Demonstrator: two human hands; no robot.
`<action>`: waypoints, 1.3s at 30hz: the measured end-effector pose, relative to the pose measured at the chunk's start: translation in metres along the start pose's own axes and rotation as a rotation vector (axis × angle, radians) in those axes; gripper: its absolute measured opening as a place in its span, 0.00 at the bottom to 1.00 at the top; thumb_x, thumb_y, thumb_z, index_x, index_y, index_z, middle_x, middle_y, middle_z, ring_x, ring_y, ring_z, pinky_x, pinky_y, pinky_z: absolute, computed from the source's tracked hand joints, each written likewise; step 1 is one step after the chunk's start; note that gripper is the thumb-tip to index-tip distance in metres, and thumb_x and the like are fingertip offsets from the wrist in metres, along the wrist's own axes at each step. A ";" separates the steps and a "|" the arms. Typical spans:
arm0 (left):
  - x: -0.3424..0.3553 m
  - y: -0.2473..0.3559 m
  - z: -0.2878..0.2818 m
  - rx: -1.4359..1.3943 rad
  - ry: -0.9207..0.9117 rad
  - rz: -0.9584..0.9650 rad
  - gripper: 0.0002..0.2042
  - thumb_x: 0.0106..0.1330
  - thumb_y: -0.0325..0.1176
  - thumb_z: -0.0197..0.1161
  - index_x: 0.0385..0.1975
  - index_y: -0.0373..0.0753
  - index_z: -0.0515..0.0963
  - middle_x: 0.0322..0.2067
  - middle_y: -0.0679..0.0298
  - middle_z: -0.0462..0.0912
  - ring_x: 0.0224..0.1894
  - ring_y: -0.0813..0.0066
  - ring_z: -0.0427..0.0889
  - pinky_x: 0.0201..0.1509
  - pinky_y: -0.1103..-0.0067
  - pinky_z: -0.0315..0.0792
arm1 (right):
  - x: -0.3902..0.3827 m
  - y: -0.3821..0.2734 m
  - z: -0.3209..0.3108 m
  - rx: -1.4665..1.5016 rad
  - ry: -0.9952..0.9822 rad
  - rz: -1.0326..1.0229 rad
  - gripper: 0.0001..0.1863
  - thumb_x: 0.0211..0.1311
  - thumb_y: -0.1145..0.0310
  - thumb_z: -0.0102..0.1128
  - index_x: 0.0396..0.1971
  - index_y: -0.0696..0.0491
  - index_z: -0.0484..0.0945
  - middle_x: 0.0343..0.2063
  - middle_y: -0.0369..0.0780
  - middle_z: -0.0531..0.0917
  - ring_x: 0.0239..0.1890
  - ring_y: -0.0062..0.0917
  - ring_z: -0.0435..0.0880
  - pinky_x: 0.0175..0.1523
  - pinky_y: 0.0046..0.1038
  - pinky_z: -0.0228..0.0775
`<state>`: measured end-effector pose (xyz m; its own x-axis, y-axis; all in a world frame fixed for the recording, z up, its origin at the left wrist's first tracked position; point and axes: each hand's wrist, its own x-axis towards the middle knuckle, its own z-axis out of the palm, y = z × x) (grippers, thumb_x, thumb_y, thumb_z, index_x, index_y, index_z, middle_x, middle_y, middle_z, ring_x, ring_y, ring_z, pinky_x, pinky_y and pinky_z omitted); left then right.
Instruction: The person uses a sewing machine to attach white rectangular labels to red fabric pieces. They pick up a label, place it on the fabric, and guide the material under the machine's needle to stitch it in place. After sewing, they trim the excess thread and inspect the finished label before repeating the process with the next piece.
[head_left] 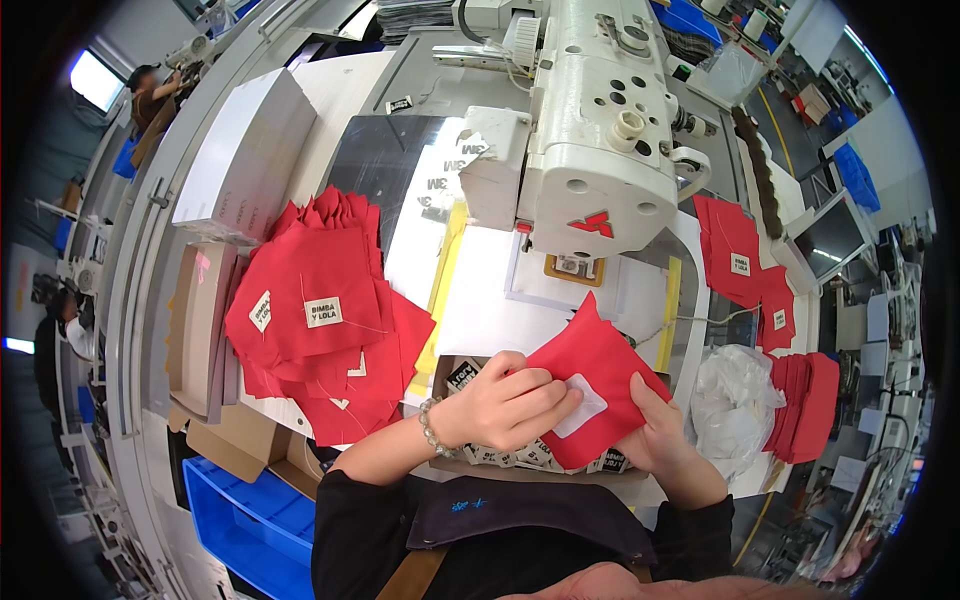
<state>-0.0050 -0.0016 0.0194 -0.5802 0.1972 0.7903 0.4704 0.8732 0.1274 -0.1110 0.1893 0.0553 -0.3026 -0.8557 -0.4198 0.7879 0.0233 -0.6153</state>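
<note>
Between my two hands is a red fabric piece (600, 350) with a blank white rectangular patch (583, 408) on it. My right hand (660, 432) grips its right side, thumb on top and the other fingers hidden beneath. My left hand (512, 405) is closed, with curled fingers at the fabric's left side and fingertips touching the patch. Below both hands sits a shallow box of small printed labels (535, 455), partly covered by the hands and fabric. A white sewing machine head (600, 170) stands just beyond the fabric.
A fanned pile of red fabric pieces with labels (310, 270) lies left, beside a white box (245, 150) and an open cardboard tray (200, 340). At right are a crumpled clear plastic bag (735, 405), stacked red pieces (805, 405) and labelled red pieces (728, 245). A blue bin (250, 520) stands lower left.
</note>
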 end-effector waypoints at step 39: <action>0.016 -0.015 0.003 -0.147 -0.008 -0.074 0.12 0.42 0.20 0.66 0.29 0.38 0.77 0.24 0.69 0.77 0.24 0.77 0.76 0.32 0.80 0.65 | 0.007 -0.007 0.006 0.118 -0.012 0.103 0.29 0.74 0.52 0.34 0.67 0.54 0.52 0.63 0.41 0.64 0.65 0.33 0.65 0.67 0.42 0.58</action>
<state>-0.0239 -0.0102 0.0286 -0.6222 0.1389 0.7704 0.5178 0.8111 0.2720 -0.1154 0.1802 0.0605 -0.2110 -0.8580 -0.4682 0.8722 0.0509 -0.4864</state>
